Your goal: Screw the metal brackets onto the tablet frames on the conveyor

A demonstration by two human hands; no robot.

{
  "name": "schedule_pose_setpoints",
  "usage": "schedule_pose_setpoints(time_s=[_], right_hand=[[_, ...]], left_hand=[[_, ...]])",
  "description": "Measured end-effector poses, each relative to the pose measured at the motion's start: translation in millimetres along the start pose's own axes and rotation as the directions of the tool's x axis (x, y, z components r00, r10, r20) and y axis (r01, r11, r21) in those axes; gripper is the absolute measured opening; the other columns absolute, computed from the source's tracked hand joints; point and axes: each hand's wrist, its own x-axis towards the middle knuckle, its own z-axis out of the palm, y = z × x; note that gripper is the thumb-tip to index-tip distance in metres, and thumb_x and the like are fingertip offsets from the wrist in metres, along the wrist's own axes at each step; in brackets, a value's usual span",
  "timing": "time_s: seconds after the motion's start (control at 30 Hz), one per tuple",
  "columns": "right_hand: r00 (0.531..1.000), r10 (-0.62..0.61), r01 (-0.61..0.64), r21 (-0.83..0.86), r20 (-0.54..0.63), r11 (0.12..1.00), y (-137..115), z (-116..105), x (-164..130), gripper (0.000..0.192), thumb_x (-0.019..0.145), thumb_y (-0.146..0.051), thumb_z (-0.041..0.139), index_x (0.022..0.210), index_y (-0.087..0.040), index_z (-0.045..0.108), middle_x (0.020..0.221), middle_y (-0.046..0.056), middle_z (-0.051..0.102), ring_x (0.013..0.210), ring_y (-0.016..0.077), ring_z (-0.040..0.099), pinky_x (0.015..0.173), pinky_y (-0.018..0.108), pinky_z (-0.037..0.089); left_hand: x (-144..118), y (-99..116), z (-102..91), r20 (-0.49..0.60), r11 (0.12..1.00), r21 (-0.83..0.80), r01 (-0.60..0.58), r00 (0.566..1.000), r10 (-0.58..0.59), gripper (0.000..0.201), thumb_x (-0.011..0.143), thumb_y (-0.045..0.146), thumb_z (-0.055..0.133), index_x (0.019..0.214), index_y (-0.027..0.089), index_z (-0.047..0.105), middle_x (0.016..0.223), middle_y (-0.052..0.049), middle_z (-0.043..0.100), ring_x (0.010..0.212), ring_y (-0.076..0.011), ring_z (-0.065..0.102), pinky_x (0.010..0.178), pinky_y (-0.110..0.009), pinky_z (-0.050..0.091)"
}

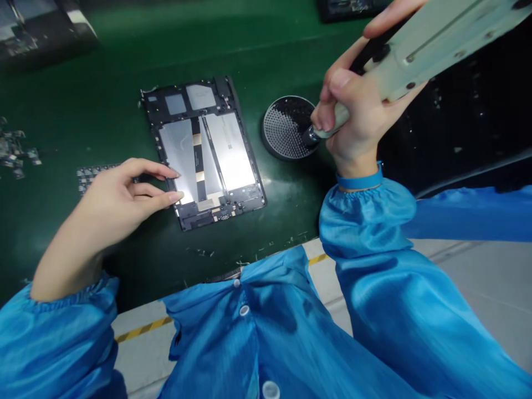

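An opened tablet (pixel 233 149) lies on the green mat, its inner side up with black flat cables across silvery panels. My left hand (pixel 128 194) holds its left edge, thumb and fingertips on the rim. My right hand (pixel 359 111) is wrapped around a pale green electric screwdriver (pixel 432 50), tilted down to the left. The screwdriver's metal nose is over a round dish (pixel 282 130) with a grid of small holes and dark bits, likely screws, on its far side. Whether the tip touches the dish is hidden.
Circuit boards (pixel 89 174) lie left of the tablet, partly behind my left hand. Small loose parts (pixel 19 147) sit at the far left. Another device (pixel 41 33) is at upper left, and a black object (pixel 353 8) at the top. A dark surface (pixel 469 122) fills the right.
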Motion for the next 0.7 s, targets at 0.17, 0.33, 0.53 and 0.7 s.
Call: schedule_pose_setpoints(time_s=[0.17,0.33,0.53,0.7], right_hand=[[0.999,-0.015,0.014,-0.015,-0.030,1.000,3.0,1.0,-3.8,0.061,0.084,-0.064,0.091,0.113,-0.023,0.056,0.068,-0.008,0.044,0.043,-0.0017,0.009,0.036,0.022,-0.003],[0.997,-0.033,0.033,-0.011,-0.065,0.999,15.5,-3.8,-4.7,0.071,0.079,-0.068,0.093,0.116,-0.024,0.050,0.066,-0.010,0.046,0.041,-0.0014,0.005,0.039,0.023,-0.006],[0.998,0.040,-0.042,-0.032,-0.039,0.999,3.3,-1.9,-9.1,0.052,0.081,-0.044,0.084,0.116,-0.025,0.051,0.069,-0.010,0.051,0.039,0.0007,0.013,0.039,0.024,0.000],[0.995,0.102,-0.099,-0.118,0.019,0.988,-15.9,-4.7,-9.2,0.040,0.085,-0.035,0.080,0.118,-0.027,0.059,0.078,-0.006,0.062,0.043,0.0026,0.027,0.040,0.023,0.009]], left_hand=[[4.2,-2.5,-0.8,0.008,1.000,0.004,0.004,1.000,-0.004,0.054,0.073,0.047,0.102,0.121,0.032,0.083,0.093,-0.001,0.087,0.098,-0.0329,0.085,0.094,-0.042,0.066],[7.8,-1.6,3.0,-0.015,0.999,0.025,-0.036,0.999,0.036,0.055,0.068,0.054,0.098,0.116,0.030,0.084,0.085,-0.003,0.085,0.095,-0.0361,0.086,0.084,-0.042,0.068],[10.3,-3.2,4.3,-0.012,0.999,0.010,-0.040,0.999,0.040,0.054,0.064,0.051,0.097,0.112,0.030,0.084,0.077,-0.003,0.081,0.088,-0.0361,0.085,0.074,-0.039,0.063],[18.8,-13.2,5.5,-0.008,0.990,-0.055,-0.130,0.992,0.129,0.048,0.066,0.045,0.098,0.109,0.028,0.085,0.076,-0.003,0.080,0.080,-0.0328,0.083,0.071,-0.038,0.060]])
